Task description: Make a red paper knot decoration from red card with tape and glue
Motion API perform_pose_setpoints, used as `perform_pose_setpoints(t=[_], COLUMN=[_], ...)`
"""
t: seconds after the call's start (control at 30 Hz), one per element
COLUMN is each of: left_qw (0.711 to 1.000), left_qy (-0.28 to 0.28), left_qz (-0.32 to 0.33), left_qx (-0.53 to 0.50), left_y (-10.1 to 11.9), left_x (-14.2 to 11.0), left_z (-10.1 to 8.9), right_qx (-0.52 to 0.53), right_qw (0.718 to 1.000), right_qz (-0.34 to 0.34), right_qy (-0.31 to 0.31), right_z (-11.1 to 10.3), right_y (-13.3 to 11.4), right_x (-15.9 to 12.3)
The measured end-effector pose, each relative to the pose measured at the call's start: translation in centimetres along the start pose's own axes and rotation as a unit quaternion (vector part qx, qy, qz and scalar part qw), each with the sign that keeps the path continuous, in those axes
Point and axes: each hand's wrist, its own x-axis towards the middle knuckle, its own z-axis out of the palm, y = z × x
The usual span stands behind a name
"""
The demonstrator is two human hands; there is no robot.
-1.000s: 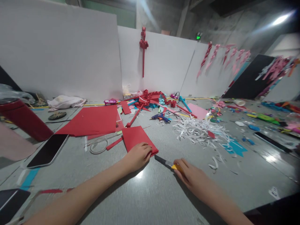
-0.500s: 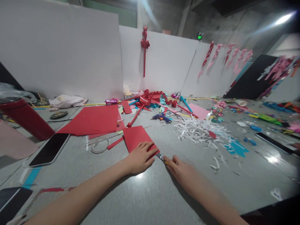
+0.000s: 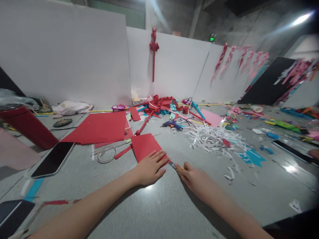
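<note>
My left hand [image 3: 151, 169] lies flat on a red sheet of paper [image 3: 144, 145], pressing it to the table with the fingers spread. My right hand [image 3: 193, 177] is closed around a utility knife [image 3: 173, 165]; its handle is mostly hidden in my fingers, with a bit of yellow showing. The knife's blade points left and meets the lower right corner of the sheet, close to my left fingertips. Whether the blade sits under the paper or only at its edge, I cannot tell. A narrow red paper strip [image 3: 123, 152] touches the sheet's left side.
Larger red paper [image 3: 101, 127] lies left, near a phone [image 3: 53, 160] and a red tumbler [image 3: 30, 126]. Beyond my hands are a blue glue gun [image 3: 171, 124] and white paper shreds [image 3: 214, 136]. A coil of wire [image 3: 106, 155] lies left. Another person's hand [image 3: 314, 154] shows far right.
My right hand and the knife have shifted very slightly to the right. My left hand's fingers have spread a little on the red sheet, which stays almost in place.
</note>
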Motion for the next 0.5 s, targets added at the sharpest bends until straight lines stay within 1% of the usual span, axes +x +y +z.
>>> perform_pose_setpoints(t=[0.1, 0.2, 0.37, 0.43, 0.5], left_qw=[1.000, 1.000, 0.997, 0.994, 0.992], left_qy=[-0.002, 0.004, 0.028, 0.035, 0.049], left_qz=[-0.001, 0.004, 0.046, 0.057, 0.041], left_qx=[-0.004, -0.011, -0.060, -0.089, -0.105], left_y=[-0.1, 0.1, 1.2, 1.6, 1.7], left_x=[0.0, 0.0, 0.2, 0.5, 0.6], left_z=[0.1, -0.2, -1.5, -1.5, -1.0], right_qx=[-0.008, 0.005, 0.029, 0.028, 0.018], right_qw=[1.000, 1.000, 0.999, 0.999, 0.999], right_qz=[0.000, -0.004, -0.015, -0.015, -0.007], right_qy=[-0.011, -0.015, -0.024, -0.030, -0.039], right_z=[-0.2, -0.5, -1.1, -1.1, -0.9], right_y=[-0.2, -0.3, -1.1, -1.6, -2.1], right_x=[0.8, 0.5, -2.1, -3.3, -4.1])
